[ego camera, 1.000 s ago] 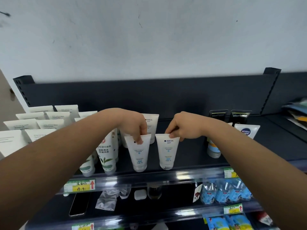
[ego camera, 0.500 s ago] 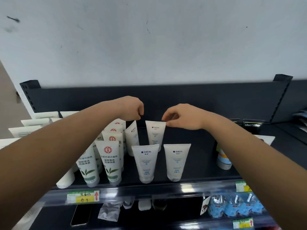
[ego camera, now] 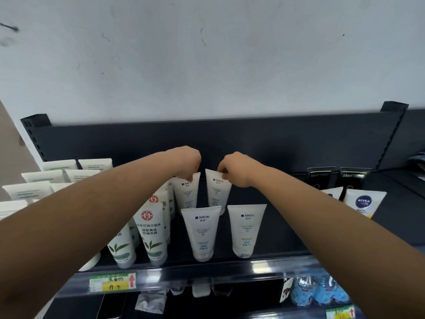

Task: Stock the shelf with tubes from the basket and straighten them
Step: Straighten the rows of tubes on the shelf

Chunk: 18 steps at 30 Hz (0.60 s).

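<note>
Left hand (ego camera: 187, 163): pinching top edge of rear-left white plastic tube (ego camera: 187, 194), centre frame.
Right hand (ego camera: 233, 170): pinching top of rear-right white plastic tube (ego camera: 216, 194).
Dark metal shelf (ego camera: 278, 245): carrying both tubes.

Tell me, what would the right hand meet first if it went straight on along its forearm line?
Probably the left hand, close across a narrow gap. Depth is unclear, so the right hand could instead reach the dark metal back panel of the shelf.

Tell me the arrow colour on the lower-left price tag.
Red arrow on a green-and-yellow price tag; head view.
</note>
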Motion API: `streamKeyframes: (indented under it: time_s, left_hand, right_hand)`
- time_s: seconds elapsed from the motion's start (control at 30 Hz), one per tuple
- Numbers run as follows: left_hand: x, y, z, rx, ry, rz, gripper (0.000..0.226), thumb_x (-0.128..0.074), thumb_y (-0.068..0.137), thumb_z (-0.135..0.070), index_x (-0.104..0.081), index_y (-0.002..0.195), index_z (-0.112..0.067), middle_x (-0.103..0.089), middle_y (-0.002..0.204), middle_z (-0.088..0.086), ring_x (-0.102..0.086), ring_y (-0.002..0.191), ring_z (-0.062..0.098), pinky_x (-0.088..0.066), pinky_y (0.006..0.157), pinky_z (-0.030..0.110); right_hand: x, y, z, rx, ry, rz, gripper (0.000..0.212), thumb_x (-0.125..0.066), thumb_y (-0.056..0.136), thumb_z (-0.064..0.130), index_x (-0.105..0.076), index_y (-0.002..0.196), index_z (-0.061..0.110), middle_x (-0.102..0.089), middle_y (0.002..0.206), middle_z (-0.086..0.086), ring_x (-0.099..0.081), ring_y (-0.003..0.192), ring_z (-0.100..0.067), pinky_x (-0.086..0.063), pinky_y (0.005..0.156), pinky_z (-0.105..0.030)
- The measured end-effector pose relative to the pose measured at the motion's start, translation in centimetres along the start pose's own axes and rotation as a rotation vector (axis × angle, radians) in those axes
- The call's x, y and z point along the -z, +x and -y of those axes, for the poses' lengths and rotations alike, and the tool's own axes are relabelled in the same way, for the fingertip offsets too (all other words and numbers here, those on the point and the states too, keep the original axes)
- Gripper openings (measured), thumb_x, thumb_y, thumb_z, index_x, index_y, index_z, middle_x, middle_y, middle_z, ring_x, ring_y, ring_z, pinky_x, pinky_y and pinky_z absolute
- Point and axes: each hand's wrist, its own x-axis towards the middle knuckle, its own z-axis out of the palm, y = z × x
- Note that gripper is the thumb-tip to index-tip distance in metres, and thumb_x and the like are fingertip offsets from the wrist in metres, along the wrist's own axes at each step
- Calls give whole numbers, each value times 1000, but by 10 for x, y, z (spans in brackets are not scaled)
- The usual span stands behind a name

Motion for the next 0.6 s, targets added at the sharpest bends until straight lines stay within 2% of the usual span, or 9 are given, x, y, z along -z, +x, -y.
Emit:
streamKeyframes:
  time_s: [0.13, 0.27, 0.37, 0.47, 0.6]
  left_hand:
    - [-5, 3, 0, -41, -48, -22, 21, -66, 89, -20, -64, 110, -14, -64, 110, 3, -61, 98, 21, -52, 81, 30]
    - [-3, 0, 0, -136, -123, -44, 16, -63, 91, -17, -65, 107, -17, -60, 109, -2, -58, 99, 17, -46, 78, 26]
    - [-3, -3, -7, -211, -131, -53, 8, -63, 91, -17, -64, 99, -18, -58, 102, -5, -57, 96, 16, -43, 75, 24]
    - [-3, -8, -15, -273, -169, -60, 5, -65, 90, -20, -61, 90, -21, -50, 86, -14, -54, 88, 12, -37, 64, 19]
    - [-3, -19, -19, -305, -229, -28, 4, -66, 89, -22, -64, 91, -19, -55, 86, -13, -56, 84, 9, -40, 63, 18]
  right_hand:
    - [4, -11, -17, 6, -5, 8, 33, -52, 92, 7, -71, 117, 18, -69, 114, -1, -64, 97, -21, -56, 86, -39]
    - [10, -31, -30, 32, 11, 42, 32, -53, 93, 7, -73, 115, 20, -69, 116, 3, -62, 104, -19, -52, 92, -38]
    - [12, -42, -37, 39, 20, 56, 31, -55, 94, 8, -71, 118, 19, -67, 122, 4, -60, 110, -17, -49, 97, -35]
    - [12, -50, -39, 46, 25, 63, 32, -55, 94, 9, -72, 118, 20, -69, 119, 5, -61, 109, -15, -49, 96, -33]
    - [12, -57, -39, 66, 36, 67, 31, -57, 93, 10, -73, 117, 21, -70, 117, 7, -61, 106, -12, -50, 95, -31]
